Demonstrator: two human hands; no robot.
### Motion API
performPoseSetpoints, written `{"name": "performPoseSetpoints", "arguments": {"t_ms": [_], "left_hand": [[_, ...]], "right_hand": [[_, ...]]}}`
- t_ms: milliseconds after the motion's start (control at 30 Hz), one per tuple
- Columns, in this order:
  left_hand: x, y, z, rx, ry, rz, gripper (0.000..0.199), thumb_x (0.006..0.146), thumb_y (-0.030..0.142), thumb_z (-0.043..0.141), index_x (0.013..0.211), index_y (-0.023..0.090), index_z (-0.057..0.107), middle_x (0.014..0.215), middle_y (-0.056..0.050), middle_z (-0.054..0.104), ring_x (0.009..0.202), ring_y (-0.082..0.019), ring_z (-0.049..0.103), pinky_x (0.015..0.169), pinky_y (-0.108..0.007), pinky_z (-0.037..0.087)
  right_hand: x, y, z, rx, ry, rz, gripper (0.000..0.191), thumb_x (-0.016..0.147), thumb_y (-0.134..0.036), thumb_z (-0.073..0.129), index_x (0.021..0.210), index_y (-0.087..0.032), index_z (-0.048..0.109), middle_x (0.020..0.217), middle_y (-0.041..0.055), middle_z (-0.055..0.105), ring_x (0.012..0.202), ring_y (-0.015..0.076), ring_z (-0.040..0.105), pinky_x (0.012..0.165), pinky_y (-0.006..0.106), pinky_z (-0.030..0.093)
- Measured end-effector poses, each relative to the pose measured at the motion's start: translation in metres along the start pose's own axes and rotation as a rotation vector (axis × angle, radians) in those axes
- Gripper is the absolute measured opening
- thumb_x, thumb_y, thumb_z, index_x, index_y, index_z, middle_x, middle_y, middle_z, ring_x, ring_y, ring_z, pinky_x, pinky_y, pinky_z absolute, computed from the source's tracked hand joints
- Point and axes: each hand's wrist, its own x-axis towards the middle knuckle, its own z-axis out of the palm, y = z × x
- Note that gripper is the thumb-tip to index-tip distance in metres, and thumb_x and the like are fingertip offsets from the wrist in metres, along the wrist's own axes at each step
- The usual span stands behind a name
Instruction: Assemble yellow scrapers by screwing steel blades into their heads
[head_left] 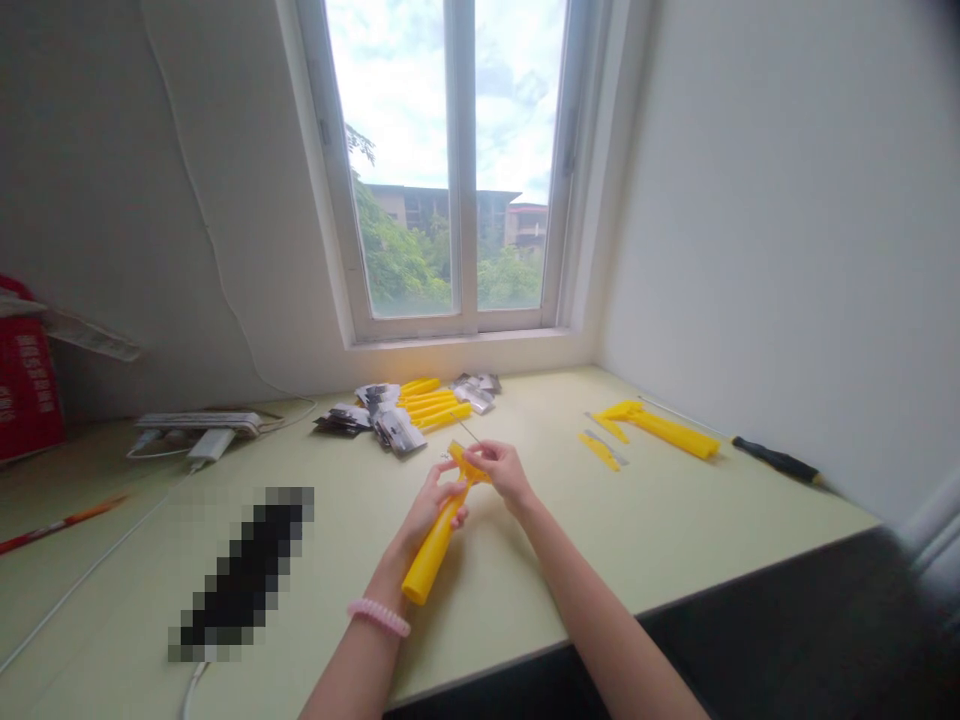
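My left hand (pixel 436 500) is wrapped round a yellow plastic scraper handle (pixel 433 562), whose hollow end points toward me. The forked head of the handle tilts up between both hands. My right hand (pixel 501 473) is closed in a pinch at that head, and a thin dark metal strip (pixel 469 431) sticks out from its fingertips. Whether the strip is a blade or a rod, I cannot tell. To the right lie another yellow scraper handle (pixel 671 432), a flat yellow piece (pixel 598 452) and a grey blade (pixel 609 449) beside it.
Behind my hands lie several yellow handles (pixel 435 405) among packets (pixel 397 430). A long screwdriver (pixel 776 460) rests near the right wall. On the left are a power strip (pixel 191 425), a white cable, a blurred-out dark object (pixel 247 575) and an orange stick (pixel 90 512).
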Motion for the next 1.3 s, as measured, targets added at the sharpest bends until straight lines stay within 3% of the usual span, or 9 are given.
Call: {"name": "performPoseSetpoints", "arguments": {"t_ms": [400,533,600,700,767,833,1033,1300], "left_hand": [[0.000,-0.002,0.000,0.043,-0.045,0.025,0.045,0.069,0.021,0.052,0.108,0.022,0.030,0.070,0.002,0.054,0.037,-0.006,0.046,0.037,-0.016,0.028],[0.002,-0.001,-0.001,0.017,0.011,0.031,0.045,0.069,0.019,0.051,0.109,0.021,0.030,0.065,0.003,0.053,0.036,-0.006,0.045,0.036,-0.016,0.028],[0.002,0.000,-0.002,-0.006,0.076,0.035,0.045,0.069,0.018,0.051,0.109,0.021,0.031,0.068,0.001,0.055,0.037,-0.006,0.046,0.036,-0.016,0.029],[0.003,0.002,-0.004,-0.039,0.181,0.045,0.043,0.070,0.015,0.050,0.108,0.022,0.031,0.077,-0.003,0.058,0.038,-0.005,0.047,0.037,-0.016,0.030],[0.004,0.003,-0.005,-0.054,0.220,0.056,0.043,0.071,0.014,0.050,0.108,0.022,0.031,0.080,-0.004,0.059,0.038,-0.004,0.046,0.037,-0.016,0.031],[0.004,0.003,-0.006,-0.057,0.228,0.054,0.043,0.071,0.013,0.049,0.109,0.022,0.031,0.080,-0.004,0.059,0.037,-0.004,0.046,0.037,-0.016,0.032],[0.002,0.002,-0.004,0.009,0.171,0.003,0.040,0.072,0.011,0.048,0.108,0.019,0.033,0.080,-0.005,0.060,0.037,-0.005,0.047,0.037,-0.016,0.032],[0.001,0.001,-0.003,0.052,0.132,0.000,0.040,0.071,0.013,0.049,0.107,0.021,0.034,0.074,-0.002,0.058,0.037,-0.005,0.046,0.036,-0.016,0.032]], "right_hand": [[-0.003,-0.008,-0.004,-0.070,0.014,-0.047,0.018,0.055,-0.029,0.068,0.061,-0.014,0.062,0.043,-0.0093,0.028,0.042,0.0042,0.025,0.041,0.019,0.022],[-0.002,-0.009,-0.002,-0.076,0.009,-0.037,0.025,0.062,-0.037,0.063,0.072,-0.015,0.060,0.048,-0.0069,0.038,0.045,0.0070,0.036,0.043,0.020,0.030],[-0.001,-0.008,-0.002,-0.070,0.077,-0.054,0.026,0.067,-0.038,0.057,0.081,-0.016,0.055,0.055,-0.0045,0.047,0.051,0.0098,0.045,0.048,0.021,0.036],[-0.002,-0.008,-0.010,-0.141,0.202,-0.161,0.018,0.071,-0.031,0.052,0.084,-0.019,0.048,0.063,-0.0026,0.053,0.057,0.0115,0.050,0.054,0.024,0.041],[-0.006,-0.012,-0.019,-0.238,0.179,-0.254,0.014,0.072,-0.028,0.051,0.082,-0.019,0.048,0.066,-0.0016,0.055,0.058,0.0119,0.051,0.055,0.024,0.041],[-0.013,-0.019,-0.029,-0.305,0.138,-0.328,0.013,0.075,-0.029,0.051,0.083,-0.019,0.052,0.065,-0.0005,0.057,0.059,0.0128,0.053,0.055,0.024,0.041],[-0.029,-0.037,-0.041,-0.229,0.351,-0.459,0.017,0.081,-0.034,0.047,0.079,-0.018,0.053,0.061,-0.0004,0.055,0.055,0.0114,0.051,0.054,0.024,0.042],[-0.035,-0.036,-0.030,-0.284,0.216,-0.479,0.015,0.083,-0.032,0.045,0.081,-0.018,0.051,0.065,0.0006,0.055,0.054,0.0108,0.048,0.051,0.023,0.039]]}}
